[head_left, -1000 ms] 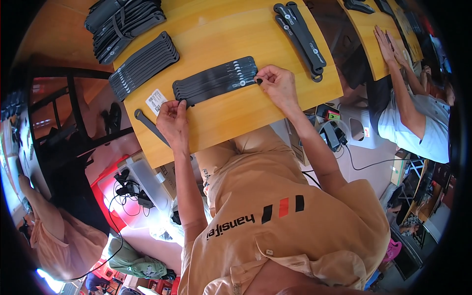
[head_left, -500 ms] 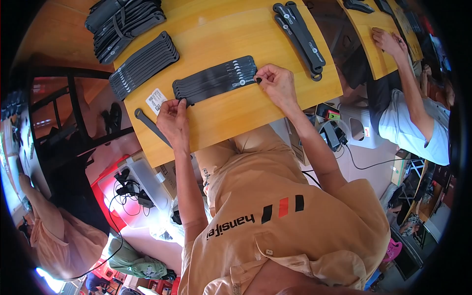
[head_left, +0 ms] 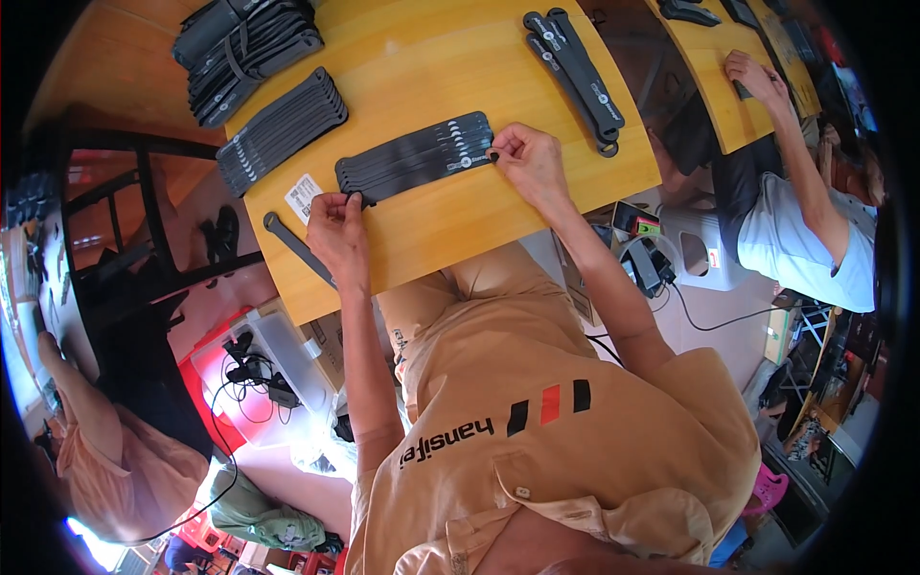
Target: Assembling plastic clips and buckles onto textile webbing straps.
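Several flat black straps with white printing lie overlapped in a neat row [head_left: 407,158] on the yellow table in front of me. My left hand [head_left: 337,235] pinches the left end of the nearest strap between thumb and fingers. At the opposite end, my right hand [head_left: 532,165] grips the strap's dark tip with thumb and forefinger. Just left of my left hand, a white printed label [head_left: 304,195] lies on the tabletop. A single black strap [head_left: 299,249] lies slantwise nearer the table's left edge, its lower end by my left wrist.
Another overlapped row of straps [head_left: 283,129] lies at the left, with a tied strap bundle [head_left: 244,62] behind it. A few loose straps [head_left: 580,81] rest on the table's right [head_left: 628,163]. At a neighbouring table, a person's hands [head_left: 757,79] handle something dark. Bins with cables stand below.
Both hands keep their pinch on the strap's ends. The whole view has shifted slightly. At the neighbouring table, the other person's hands have moved a little, and a dark piece now shows beneath them.
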`<action>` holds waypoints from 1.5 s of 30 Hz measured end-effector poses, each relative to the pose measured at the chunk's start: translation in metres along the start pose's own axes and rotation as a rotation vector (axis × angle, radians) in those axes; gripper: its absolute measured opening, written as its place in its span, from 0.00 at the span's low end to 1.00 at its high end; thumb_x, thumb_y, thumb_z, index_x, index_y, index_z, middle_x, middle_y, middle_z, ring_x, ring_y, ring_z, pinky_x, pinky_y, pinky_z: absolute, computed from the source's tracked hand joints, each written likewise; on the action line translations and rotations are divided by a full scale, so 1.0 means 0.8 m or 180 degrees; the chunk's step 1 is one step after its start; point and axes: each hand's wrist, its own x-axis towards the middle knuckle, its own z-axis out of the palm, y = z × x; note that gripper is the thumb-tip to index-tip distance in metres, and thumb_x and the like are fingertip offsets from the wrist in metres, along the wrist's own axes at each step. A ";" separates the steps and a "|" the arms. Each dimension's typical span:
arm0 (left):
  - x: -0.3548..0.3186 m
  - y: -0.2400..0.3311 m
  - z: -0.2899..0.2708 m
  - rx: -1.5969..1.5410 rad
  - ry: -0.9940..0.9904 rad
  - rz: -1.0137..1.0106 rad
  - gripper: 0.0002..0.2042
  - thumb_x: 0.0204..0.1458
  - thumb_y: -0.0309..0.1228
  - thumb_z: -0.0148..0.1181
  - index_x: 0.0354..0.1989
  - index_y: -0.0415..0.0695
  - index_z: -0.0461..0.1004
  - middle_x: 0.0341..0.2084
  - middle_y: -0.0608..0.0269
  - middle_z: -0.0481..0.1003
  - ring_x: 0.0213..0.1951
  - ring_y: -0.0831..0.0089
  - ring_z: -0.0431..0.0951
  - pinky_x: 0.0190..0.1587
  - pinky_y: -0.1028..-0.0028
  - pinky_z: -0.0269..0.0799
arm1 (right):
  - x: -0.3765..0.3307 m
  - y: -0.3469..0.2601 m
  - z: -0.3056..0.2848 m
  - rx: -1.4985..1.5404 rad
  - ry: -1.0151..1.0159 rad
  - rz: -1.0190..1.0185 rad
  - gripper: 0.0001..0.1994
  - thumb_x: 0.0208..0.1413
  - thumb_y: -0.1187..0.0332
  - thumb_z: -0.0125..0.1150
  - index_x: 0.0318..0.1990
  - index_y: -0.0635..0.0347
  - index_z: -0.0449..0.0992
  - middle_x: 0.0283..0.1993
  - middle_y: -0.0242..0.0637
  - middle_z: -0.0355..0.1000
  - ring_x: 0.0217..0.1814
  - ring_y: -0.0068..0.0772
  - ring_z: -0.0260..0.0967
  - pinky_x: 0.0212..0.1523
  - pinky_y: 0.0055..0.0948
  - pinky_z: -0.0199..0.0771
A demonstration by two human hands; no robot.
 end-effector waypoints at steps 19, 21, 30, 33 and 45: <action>-0.022 0.028 0.000 0.0960 -0.0167 0.1765 0.23 0.49 0.32 0.57 0.54 0.37 0.63 0.52 0.49 0.65 0.53 0.56 0.65 0.54 0.62 0.60 | -0.038 -0.047 0.013 -0.1721 -0.0278 -0.2164 0.21 0.47 0.67 0.58 0.50 0.66 0.67 0.56 0.47 0.62 0.58 0.42 0.59 0.55 0.38 0.59; -0.026 0.014 0.015 0.2122 -0.0280 0.2430 0.32 0.52 0.42 0.53 0.61 0.38 0.52 0.62 0.52 0.52 0.63 0.58 0.51 0.61 0.55 0.48 | -0.051 -0.046 0.034 -0.1879 -0.0551 -0.2185 0.27 0.48 0.65 0.58 0.56 0.65 0.60 0.61 0.45 0.55 0.63 0.41 0.51 0.60 0.40 0.51; -0.024 -0.003 0.023 0.2336 -0.0642 0.2272 0.37 0.52 0.51 0.48 0.64 0.40 0.45 0.65 0.55 0.44 0.66 0.61 0.43 0.63 0.51 0.40 | -0.052 -0.023 0.030 -0.2312 -0.0883 -0.1966 0.34 0.52 0.58 0.54 0.64 0.60 0.49 0.69 0.39 0.42 0.71 0.36 0.39 0.67 0.44 0.37; -0.024 -0.008 0.022 0.2235 -0.0619 0.2235 0.38 0.52 0.51 0.48 0.64 0.40 0.45 0.66 0.56 0.43 0.66 0.60 0.42 0.63 0.51 0.40 | -0.050 -0.015 0.009 -0.2436 -0.0647 -0.1761 0.33 0.53 0.57 0.52 0.63 0.61 0.50 0.69 0.40 0.44 0.70 0.36 0.41 0.67 0.44 0.37; -0.057 -0.047 -0.127 -0.1311 0.0831 0.0619 0.14 0.57 0.31 0.47 0.46 0.34 0.70 0.39 0.56 0.74 0.41 0.68 0.74 0.48 0.72 0.67 | -0.090 -0.043 0.009 -0.1293 -0.0360 -0.2241 0.16 0.44 0.74 0.60 0.44 0.64 0.71 0.44 0.45 0.65 0.49 0.47 0.60 0.49 0.39 0.61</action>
